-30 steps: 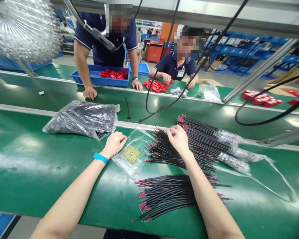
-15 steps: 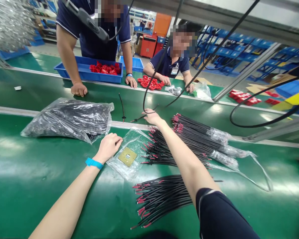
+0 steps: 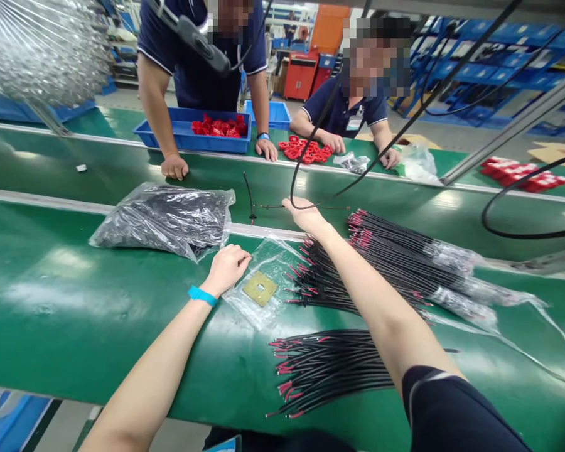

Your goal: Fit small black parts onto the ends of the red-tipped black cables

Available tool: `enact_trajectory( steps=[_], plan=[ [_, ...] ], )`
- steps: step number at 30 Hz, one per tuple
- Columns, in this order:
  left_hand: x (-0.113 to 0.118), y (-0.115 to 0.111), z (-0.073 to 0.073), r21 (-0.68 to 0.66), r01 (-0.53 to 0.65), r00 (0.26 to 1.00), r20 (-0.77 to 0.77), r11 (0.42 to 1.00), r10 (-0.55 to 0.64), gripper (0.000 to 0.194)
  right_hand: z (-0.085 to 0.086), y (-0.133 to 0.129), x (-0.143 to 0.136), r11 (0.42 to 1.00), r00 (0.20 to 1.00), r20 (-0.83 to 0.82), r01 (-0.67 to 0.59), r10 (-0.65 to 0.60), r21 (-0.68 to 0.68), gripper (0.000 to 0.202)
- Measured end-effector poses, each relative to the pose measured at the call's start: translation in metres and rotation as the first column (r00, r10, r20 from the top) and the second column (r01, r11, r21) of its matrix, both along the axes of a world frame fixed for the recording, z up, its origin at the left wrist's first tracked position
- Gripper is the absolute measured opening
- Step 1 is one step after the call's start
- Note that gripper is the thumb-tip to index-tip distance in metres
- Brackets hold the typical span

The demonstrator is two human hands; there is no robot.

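Observation:
My right hand [image 3: 306, 215] reaches over the metal strip onto the far green surface, its fingers closed on a short black cable [image 3: 274, 206]. The cable lies roughly level, sticking out on both sides of the hand. Another black cable [image 3: 249, 193] with a small dark piece near its lower end lies to the left. My left hand [image 3: 228, 267] rests with curled fingers at the edge of a clear plastic bag [image 3: 282, 251]; whatever its fingertips may hold is hidden. A yellowish square plate [image 3: 260, 289] with a central hole lies at that bag.
Bundled black cables [image 3: 386, 257] with red ends lie under my right forearm, and a loose cable pile [image 3: 329, 367] lies nearer. A bag of black parts [image 3: 169, 220] sits left. Hanging black wires cross the view. Two people stand or sit opposite, by a blue tray [image 3: 179, 135] and red parts [image 3: 306, 149].
The view has shifted, so things appear further right. The cable in my right hand has turned from slanted to nearly level. My left hand stays beside the plastic bag.

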State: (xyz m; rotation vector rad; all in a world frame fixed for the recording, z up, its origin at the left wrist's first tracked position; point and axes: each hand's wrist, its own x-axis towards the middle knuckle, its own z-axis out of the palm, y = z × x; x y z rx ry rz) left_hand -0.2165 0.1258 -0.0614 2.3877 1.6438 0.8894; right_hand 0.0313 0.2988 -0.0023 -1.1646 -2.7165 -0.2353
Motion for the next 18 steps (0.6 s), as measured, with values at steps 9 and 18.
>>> enact_trajectory(
  steps=[9, 18],
  plan=[
    [0.001, 0.0, 0.002, -0.03, 0.007, 1.0, 0.008, 1.0, -0.007, 0.021, -0.012, -0.003, -0.042, 0.99, 0.997, 0.03, 0.072, -0.069, -0.124, 0.037],
    [0.004, 0.002, 0.001, -0.048, -0.005, 1.0, 0.031, 0.999, 0.007, 0.02, -0.019, 0.025, -0.093, 0.987, 0.99, 0.138, 0.033, -0.011, -0.156, 0.046]
  ],
)
